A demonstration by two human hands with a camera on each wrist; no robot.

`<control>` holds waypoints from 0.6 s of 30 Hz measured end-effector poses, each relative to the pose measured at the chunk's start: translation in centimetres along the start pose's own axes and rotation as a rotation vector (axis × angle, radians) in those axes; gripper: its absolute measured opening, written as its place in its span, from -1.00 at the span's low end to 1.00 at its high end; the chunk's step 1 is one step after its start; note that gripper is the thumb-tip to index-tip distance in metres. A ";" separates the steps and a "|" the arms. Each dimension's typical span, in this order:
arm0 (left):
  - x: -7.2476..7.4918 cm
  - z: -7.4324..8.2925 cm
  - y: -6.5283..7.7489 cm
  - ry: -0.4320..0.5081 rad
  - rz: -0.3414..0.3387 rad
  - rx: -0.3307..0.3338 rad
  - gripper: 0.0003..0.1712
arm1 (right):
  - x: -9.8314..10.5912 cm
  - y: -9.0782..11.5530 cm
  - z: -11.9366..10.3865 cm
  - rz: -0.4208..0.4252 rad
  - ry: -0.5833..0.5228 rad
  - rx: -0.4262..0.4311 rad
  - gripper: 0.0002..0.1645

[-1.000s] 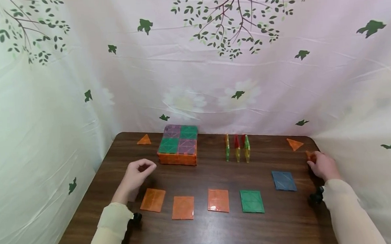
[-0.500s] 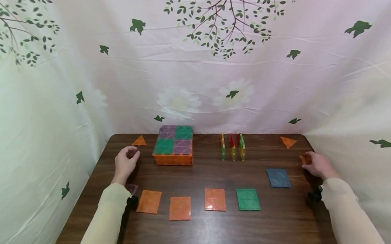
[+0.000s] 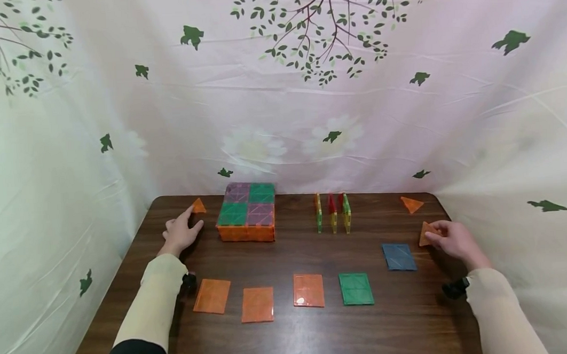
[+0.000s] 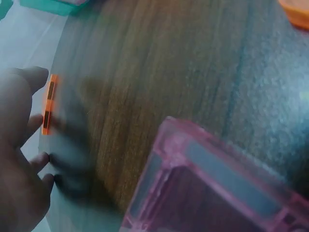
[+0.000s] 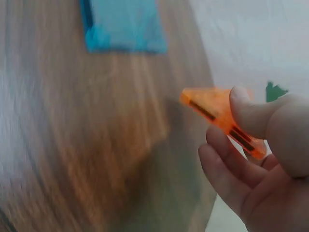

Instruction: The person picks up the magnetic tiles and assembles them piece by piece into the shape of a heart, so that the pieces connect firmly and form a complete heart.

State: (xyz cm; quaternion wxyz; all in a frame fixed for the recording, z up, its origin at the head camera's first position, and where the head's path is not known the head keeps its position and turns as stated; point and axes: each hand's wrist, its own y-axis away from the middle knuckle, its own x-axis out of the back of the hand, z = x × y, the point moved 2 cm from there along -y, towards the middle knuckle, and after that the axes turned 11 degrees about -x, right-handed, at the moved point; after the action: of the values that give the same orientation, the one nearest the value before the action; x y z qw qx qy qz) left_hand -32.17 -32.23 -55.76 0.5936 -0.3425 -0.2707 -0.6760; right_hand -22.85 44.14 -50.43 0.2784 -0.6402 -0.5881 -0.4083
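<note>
My right hand pinches an orange triangular magnetic tile between thumb and fingers at the table's right side. In the right wrist view, that tile is tilted with one magnet-lined edge showing, the thumb lying across its face. At the back left, my left hand reaches out, its index fingertip right at another orange triangular tile. The left wrist view shows this tile's edge, thumb and fingers spread close beside it. A pink-purple square tile lies under the left wrist, hidden by the sleeve in the head view.
A box-like block of tiles with purple and green squares on top stands at the back. Several tiles stand on edge beside it. Orange, green and blue squares lie in front. A third orange triangle lies back right.
My left hand has moved back and left to the far-left orange triangle, its fingers extending. My right hand has lifted its orange triangle and brought it slightly left. The head view has shifted slightly.
</note>
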 end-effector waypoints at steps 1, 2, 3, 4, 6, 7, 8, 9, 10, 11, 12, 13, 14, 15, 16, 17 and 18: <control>0.0 0.1 0.0 -0.028 0.006 -0.007 -0.18 | 0.0 0.2 -0.5 0.009 -0.027 0.008 -0.58; 0.0 0.2 0.0 -0.062 0.014 -0.013 -0.19 | -0.1 0.3 -0.9 0.014 -0.056 0.018 -0.63; 0.0 0.3 0.0 -0.091 0.024 -0.016 -0.21 | -0.1 0.4 -1.4 0.025 -0.077 0.036 -0.66; 0.0 0.3 0.1 -0.116 0.035 -0.014 -0.24 | -0.2 0.6 -1.9 0.033 -0.097 0.060 -0.71; 0.0 0.5 0.4 -0.146 0.067 0.003 -0.31 | -0.2 0.8 -3.0 0.039 -0.132 0.101 -0.77; 0.0 0.5 0.5 -0.152 0.086 0.015 -0.36 | -0.2 1.0 -3.5 0.038 -0.145 0.120 -0.80; 0.1 0.6 0.6 -0.161 0.101 0.027 -0.42 | -0.3 1.1 -4.1 0.036 -0.156 0.139 -0.81; 0.1 0.6 0.8 -0.163 0.118 0.038 -0.47 | -0.4 1.3 -4.7 0.037 -0.162 0.158 -0.82; 0.1 0.6 0.9 -0.166 0.134 0.047 -0.52 | -0.5 1.4 -5.2 0.036 -0.164 0.173 -0.83; 0.1 0.7 1.0 -0.168 0.147 0.056 -0.54 | -0.6 1.6 -5.8 0.032 -0.166 0.183 -0.82; 0.2 0.8 1.2 -0.171 0.152 0.060 -0.55 | -0.7 1.7 -6.4 0.030 -0.165 0.191 -0.82; 0.3 0.8 1.4 -0.167 0.152 0.063 -0.56 | -0.9 1.9 -6.9 0.027 -0.166 0.197 -0.82; 0.4 0.8 1.6 -0.156 0.150 0.063 -0.56 | -1.1 2.0 -7.4 0.024 -0.169 0.205 -0.81; 0.5 0.8 1.9 -0.140 0.144 0.060 -0.53 | -1.3 2.1 -7.9 0.023 -0.166 0.213 -0.82; 0.6 0.8 2.1 -0.123 0.135 0.051 -0.47 | -1.6 2.2 -8.4 0.023 -0.163 0.222 -0.82; 0.7 0.8 2.3 -0.104 0.125 0.039 -0.40 | -1.8 2.2 -8.8 0.021 -0.162 0.234 -0.84; 0.8 0.8 2.5 -0.082 0.111 0.026 -0.32 | -2.1 2.3 -9.2 0.022 -0.159 0.244 -0.85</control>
State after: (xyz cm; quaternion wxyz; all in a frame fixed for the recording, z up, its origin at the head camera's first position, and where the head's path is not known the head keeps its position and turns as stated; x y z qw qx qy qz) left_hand -29.60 -32.49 -54.79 0.6231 -0.3765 -0.2842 -0.6238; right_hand -22.34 34.99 -47.20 0.3112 -0.6383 -0.6466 -0.2785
